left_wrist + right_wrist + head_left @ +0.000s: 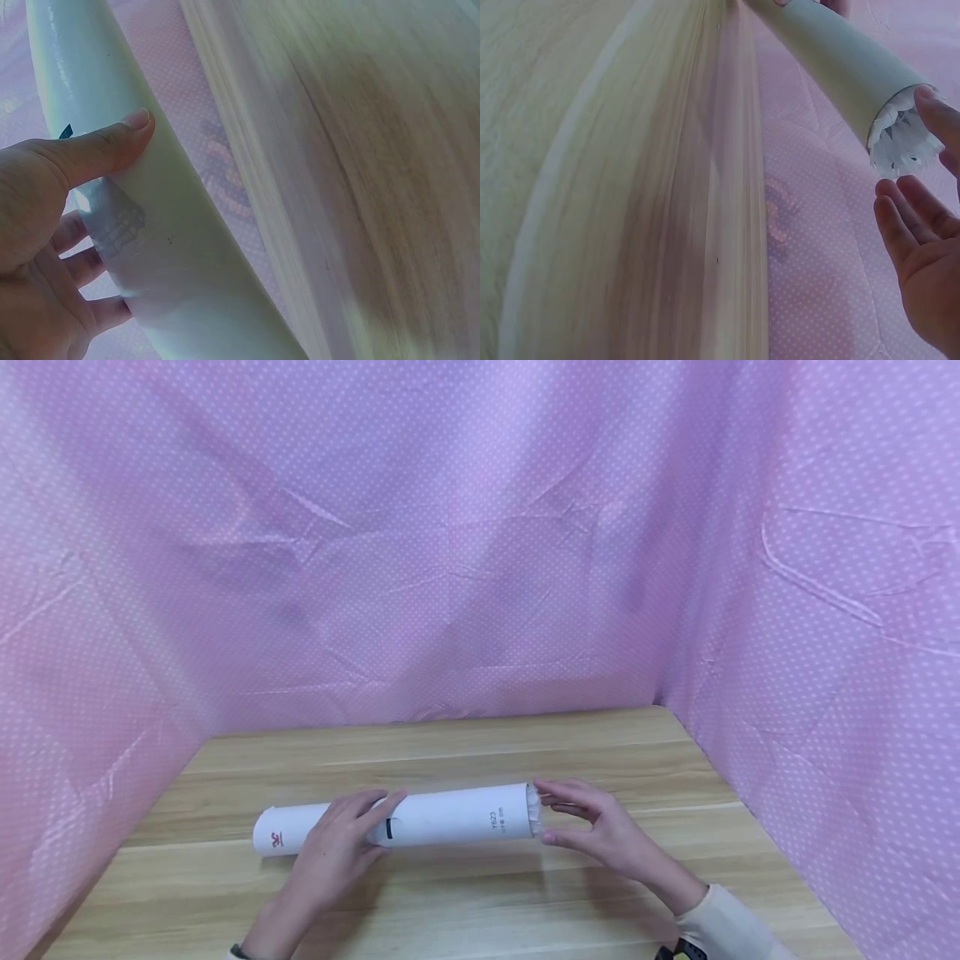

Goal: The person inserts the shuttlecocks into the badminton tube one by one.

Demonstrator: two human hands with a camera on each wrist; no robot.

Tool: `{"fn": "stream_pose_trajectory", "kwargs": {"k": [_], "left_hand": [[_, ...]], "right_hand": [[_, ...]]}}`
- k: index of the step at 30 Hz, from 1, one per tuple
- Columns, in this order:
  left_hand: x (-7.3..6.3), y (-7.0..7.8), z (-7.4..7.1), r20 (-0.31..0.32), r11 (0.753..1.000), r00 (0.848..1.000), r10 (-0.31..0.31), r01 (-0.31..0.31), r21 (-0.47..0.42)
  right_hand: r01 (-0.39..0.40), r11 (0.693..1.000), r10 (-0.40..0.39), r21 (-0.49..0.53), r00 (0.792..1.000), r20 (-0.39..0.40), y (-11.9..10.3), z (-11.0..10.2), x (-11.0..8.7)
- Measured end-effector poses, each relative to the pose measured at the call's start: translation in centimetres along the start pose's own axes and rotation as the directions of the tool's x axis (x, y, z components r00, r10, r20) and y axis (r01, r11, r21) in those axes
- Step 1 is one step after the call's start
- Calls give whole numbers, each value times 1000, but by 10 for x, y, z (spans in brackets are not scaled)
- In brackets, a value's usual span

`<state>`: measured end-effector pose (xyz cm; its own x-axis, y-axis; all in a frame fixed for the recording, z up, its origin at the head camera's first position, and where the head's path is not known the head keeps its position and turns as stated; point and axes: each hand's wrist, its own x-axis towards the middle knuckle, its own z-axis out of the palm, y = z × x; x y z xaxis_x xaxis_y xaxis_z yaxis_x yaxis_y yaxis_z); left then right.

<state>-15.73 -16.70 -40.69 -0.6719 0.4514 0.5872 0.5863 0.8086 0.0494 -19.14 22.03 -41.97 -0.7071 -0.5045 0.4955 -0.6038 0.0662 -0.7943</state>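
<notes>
A long white tube (450,817) lies on its side across the wooden table (480,910). It carries a small red logo near its left end and dark print near its right end. My left hand (367,831) grips it near the middle. In the left wrist view the left hand (112,217) has its thumb on the near side of the tube (172,247) and its fingers behind. My right hand (550,814) is open at the tube's right end. Crumpled white stuffing (904,142) pokes out of that end, and one fingertip (932,101) touches the rim.
Pink dotted cloth (480,568) hangs as walls behind and on both sides of the table, close to its edges. Bare wood lies in front of the tube and behind it.
</notes>
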Motion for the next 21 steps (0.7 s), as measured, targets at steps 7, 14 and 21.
{"fn": "stream_pose_trajectory", "kwargs": {"k": [7,14,21], "left_hand": [[0,0,1,4,1000,1000,0,0,-3],[1,1,0,13,1000,1000,-8,8,-6],[0,0,1,12,1000,1000,-7,7,-2]], "right_hand": [[10,1000,-10,-4,1000,-21,1,2,0],[16,1000,-16,0,999,-47,0,10,3],[-8,1000,8,-10,999,-43,1,10,5]]}}
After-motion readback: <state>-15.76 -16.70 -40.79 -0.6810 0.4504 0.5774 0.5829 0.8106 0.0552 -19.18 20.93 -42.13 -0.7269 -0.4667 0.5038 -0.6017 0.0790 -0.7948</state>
